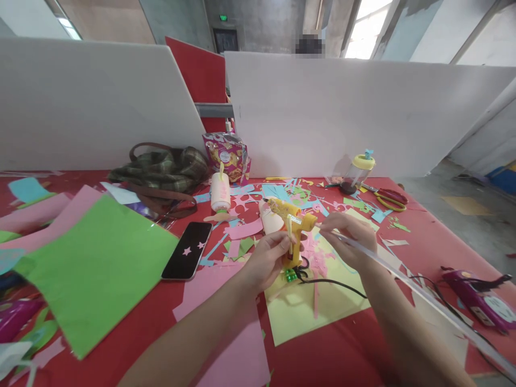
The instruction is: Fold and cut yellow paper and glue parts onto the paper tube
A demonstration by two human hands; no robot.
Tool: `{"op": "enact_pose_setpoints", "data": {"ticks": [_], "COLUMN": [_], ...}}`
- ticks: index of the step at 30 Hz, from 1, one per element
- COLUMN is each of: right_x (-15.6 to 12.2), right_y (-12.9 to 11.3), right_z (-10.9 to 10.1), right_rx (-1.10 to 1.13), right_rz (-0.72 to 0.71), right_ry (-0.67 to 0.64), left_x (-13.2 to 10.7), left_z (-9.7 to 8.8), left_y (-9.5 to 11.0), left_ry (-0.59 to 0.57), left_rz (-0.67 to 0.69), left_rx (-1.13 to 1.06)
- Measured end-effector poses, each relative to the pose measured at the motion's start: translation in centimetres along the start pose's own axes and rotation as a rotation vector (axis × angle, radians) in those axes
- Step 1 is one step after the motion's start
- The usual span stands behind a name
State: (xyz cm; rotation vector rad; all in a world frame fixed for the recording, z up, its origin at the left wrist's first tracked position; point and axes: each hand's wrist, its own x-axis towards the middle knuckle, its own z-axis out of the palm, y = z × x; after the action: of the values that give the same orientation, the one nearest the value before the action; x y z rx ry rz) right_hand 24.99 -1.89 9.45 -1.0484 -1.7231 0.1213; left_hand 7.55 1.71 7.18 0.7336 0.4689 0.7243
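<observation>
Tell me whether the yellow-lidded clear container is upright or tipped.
Upright: the clear container has its yellow lid uppermost and its dark bottom down on the red table.

Nothing is legible, neither snack bag nor green sign.

Red-topped table before tall white panels
Bright window upper right; small green lit sign top centre; grey floor far right.

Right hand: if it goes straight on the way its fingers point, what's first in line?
Likely the rear end of the yellow glue gun held in the left hand. The right hand's fingertips look close to it, but one view leaves depth uncertain.
</observation>
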Motion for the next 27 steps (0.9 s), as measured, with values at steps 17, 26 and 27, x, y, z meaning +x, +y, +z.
{"op": "enact_pose_setpoints", "data": {"ticks": [17,26,27], "right_x": [-0.3,-0.4,-0.4], "right_y": [-0.6,-0.5,-0.5], "right_z": [2.6,2.2,2.0], "right_rx": [-0.048,0.125,0.107], "right_rz": [0.355,0.352,0.322], "right_ry": [0.286,0.109,0.117], "left_x": [0.1,0.3,0.3], "left_z": [0.2,0.0,0.0], "left_y": [-0.3,-0.2,-0.2], "left_ry": [0.014,0.042,0.036], "left_rz": [-0.024,-0.022,-0.019], "left_rx": [-0.041,-0.088,-0.089]}}
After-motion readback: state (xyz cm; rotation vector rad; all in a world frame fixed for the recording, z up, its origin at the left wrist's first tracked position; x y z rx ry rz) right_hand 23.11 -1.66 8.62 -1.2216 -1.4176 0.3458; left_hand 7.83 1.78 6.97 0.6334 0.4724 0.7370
